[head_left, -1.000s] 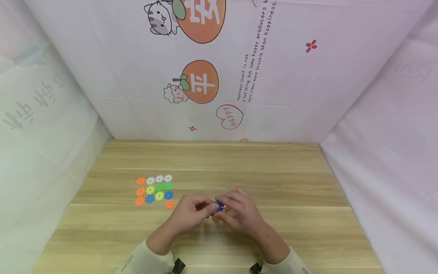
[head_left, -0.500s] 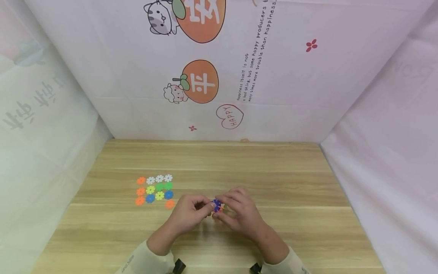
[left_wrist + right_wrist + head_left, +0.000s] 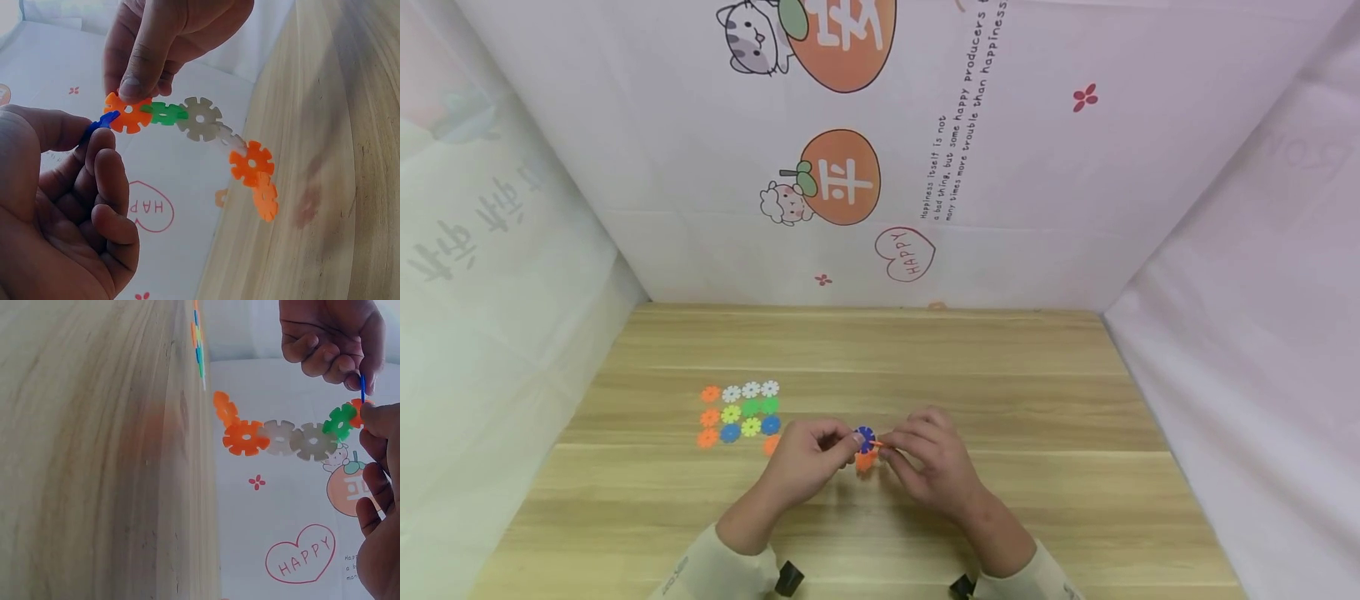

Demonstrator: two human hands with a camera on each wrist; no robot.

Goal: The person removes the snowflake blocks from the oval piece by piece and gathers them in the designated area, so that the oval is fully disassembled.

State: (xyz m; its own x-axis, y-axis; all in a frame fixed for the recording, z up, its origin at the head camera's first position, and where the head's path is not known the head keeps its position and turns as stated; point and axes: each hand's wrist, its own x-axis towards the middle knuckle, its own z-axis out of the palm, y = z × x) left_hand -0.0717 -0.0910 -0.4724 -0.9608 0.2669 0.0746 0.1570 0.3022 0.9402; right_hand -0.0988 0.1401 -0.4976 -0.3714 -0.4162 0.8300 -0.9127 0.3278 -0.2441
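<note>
A chain of flower-shaped plastic discs [image 3: 209, 128] hangs in the air above the counter [image 3: 985, 367], between the two hands. At its upper end a blue disc [image 3: 868, 436] meets an orange disc [image 3: 130, 120]; fingers cover much of both, so how deeply their slots are joined is hard to make out. Beyond follow a green disc [image 3: 172, 119], a greyish disc, a pale clear disc whose outline fades into the background, and two more orange discs at the drooping end. From the head view most of this run is hidden by the right hand [image 3: 934, 454].

The left hand [image 3: 808, 458] pinches the blue disc in its grip; the right hand's grip pinches the neighbouring orange one. The right wrist view shows the blue disc edge-on, a thin strip.

Compared with a second ago, both grips sit slightly farther forward, the blue disc has shifted left and is less covered, and an orange disc shows more plainly below it.

To the left, loose discs [image 3: 750, 407] lie in rows on the counter, unchanged; the nearest orange one is partly covered by the left hand. The backdrop's lettering [image 3: 972, 125] is cut off at the top.
</note>
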